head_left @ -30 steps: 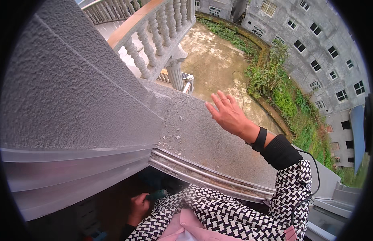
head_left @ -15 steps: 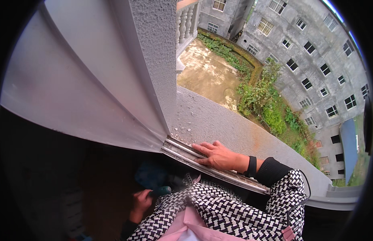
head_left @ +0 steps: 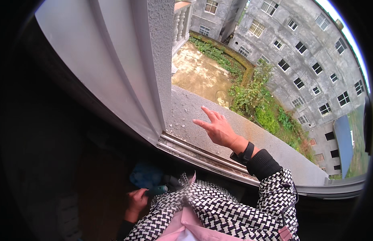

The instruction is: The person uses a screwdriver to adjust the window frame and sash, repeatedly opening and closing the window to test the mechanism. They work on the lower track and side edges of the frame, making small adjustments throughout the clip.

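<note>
My right hand [head_left: 219, 130] is stretched over the rough concrete ledge [head_left: 246, 132] outside the window. Its fingers are spread and hold nothing; a black band circles the wrist. Nearer to me runs the window track [head_left: 202, 156], with pale metal rails and brown dirt along its grooves. Small whitish crumbs [head_left: 183, 125] lie on the ledge beside the track's left end. Low at my left side, my left hand [head_left: 137, 199] is closed round a dark green cylinder-shaped object [head_left: 157, 190] with a rounded end. Shadow hides the rest of it, so its kind is unclear.
A grey-white window frame and panel [head_left: 114, 60] rises at the left, against a rough wall edge [head_left: 160, 52]. Beyond the ledge is a drop to a yard [head_left: 202, 72] with plants and a grey building [head_left: 283, 44]. Something blue [head_left: 146, 173] sits in the shadow below.
My right hand has lifted off the window track and moved outward over the ledge, its fingers spreading. My left hand still grips the green object. The view has shifted slightly.
</note>
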{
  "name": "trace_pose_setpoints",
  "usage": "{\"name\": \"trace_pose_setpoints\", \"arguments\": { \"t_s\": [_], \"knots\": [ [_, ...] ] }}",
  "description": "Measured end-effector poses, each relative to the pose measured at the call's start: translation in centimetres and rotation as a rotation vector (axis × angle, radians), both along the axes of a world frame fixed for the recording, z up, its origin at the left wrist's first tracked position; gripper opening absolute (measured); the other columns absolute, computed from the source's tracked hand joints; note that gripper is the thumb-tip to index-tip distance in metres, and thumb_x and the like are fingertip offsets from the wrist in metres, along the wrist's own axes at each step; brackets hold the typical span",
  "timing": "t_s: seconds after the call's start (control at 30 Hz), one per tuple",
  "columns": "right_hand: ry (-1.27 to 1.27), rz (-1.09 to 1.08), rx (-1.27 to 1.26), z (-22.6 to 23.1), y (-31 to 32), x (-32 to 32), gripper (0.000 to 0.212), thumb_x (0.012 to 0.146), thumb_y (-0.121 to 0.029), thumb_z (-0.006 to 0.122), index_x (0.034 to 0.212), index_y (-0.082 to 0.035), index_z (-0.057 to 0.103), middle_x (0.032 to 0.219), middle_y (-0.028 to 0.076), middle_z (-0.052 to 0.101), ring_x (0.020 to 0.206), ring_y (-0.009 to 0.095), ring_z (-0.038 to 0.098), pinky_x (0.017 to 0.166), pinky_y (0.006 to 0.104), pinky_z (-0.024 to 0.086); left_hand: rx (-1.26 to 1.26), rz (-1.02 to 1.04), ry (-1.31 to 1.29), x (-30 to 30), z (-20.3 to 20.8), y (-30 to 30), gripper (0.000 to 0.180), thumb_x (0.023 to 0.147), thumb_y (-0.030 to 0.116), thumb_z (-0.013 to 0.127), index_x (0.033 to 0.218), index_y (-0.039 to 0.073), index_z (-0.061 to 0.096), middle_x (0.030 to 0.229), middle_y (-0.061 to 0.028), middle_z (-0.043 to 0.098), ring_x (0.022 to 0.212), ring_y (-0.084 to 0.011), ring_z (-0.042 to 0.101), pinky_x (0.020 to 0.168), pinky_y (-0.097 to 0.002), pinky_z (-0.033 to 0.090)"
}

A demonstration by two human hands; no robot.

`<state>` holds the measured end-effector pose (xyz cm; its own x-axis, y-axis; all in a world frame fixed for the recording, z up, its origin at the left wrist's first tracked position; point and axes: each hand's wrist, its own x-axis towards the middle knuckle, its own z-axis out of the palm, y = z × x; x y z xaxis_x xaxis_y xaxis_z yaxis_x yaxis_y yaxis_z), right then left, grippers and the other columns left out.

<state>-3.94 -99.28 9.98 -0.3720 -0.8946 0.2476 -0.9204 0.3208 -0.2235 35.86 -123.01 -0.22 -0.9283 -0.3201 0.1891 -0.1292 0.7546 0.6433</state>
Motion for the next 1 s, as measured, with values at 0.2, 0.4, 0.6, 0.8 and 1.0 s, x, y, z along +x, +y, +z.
{"name": "trace_pose_setpoints", "arguments": {
  "t_s": [0.2, 0.4, 0.6, 0.8, 1.0],
  "knots": [
    [-0.144, 0.175, 0.297, -0.1, -1.6, 2.7, 0.040, 0.093, -0.018, 0.060, 0.129, -0.031, 0.072, 0.160, 0.019, 0.040, 0.124, 0.036, 0.055, 0.089, 0.0477, 0.050, 0.006, 0.024, -0.015, 1.2, 1.5, 1.2, 0.009, 0.082, 0.008, 0.066, 0.086, 0.008, 0.074, 0.076, -0.0150, 0.073, 0.068, -0.0344, 0.072, 0.061, -0.0407, 0.059],
    [-0.033, 0.226, 0.344, -0.7, -0.8, 2.7, 0.036, 0.092, -0.025, 0.064, 0.127, -0.024, 0.072, 0.157, 0.016, 0.044, 0.117, 0.030, 0.060, 0.087, 0.0472, 0.051, -0.021, 0.053, 0.026, 1.6, 1.9, 1.8, 0.006, 0.084, 0.010, 0.068, 0.086, 0.009, 0.074, 0.074, -0.0135, 0.072, 0.066, -0.0330, 0.072, 0.059, -0.0399, 0.058],
    [-0.853, 0.317, 0.140, 2.6, 1.1, 6.1, 0.073, 0.081, -0.028, 0.086, 0.147, -0.016, 0.057, 0.139, 0.015, 0.055, 0.097, 0.028, 0.066, 0.086, 0.0372, 0.055, 0.199, -0.067, 0.145, -6.8, 3.4, 3.4, 0.006, 0.085, 0.006, 0.072, 0.091, 0.006, 0.073, 0.076, -0.0145, 0.072, 0.068, -0.0329, 0.072, 0.059, -0.0383, 0.056],
    [-0.960, 0.418, -0.295, 6.0, -0.5, 9.0, 0.031, 0.086, -0.025, 0.085, 0.108, -0.006, 0.074, 0.116, 0.014, 0.069, 0.097, 0.028, 0.070, 0.084, 0.0361, 0.055, 0.106, -0.491, 0.300, -18.8, 8.7, 8.1, 0.047, 0.089, 0.019, 0.073, 0.133, 0.009, 0.061, 0.097, -0.0159, 0.071, 0.076, -0.0376, 0.071, 0.064, -0.0405, 0.057],
    [-1.126, -0.272, -0.227, 9.0, 4.4, 6.2, 0.030, 0.100, -0.027, 0.071, 0.083, -0.003, 0.072, 0.068, 0.003, 0.069, 0.061, 0.011, 0.063, 0.056, 0.0296, 0.049, 0.017, -0.286, 0.292, -21.0, 6.6, 6.3, 0.046, 0.084, 0.019, 0.077, 0.127, 0.007, 0.065, 0.116, -0.0105, 0.063, 0.108, -0.0303, 0.062, 0.091, -0.0429, 0.047]
  ]
}}
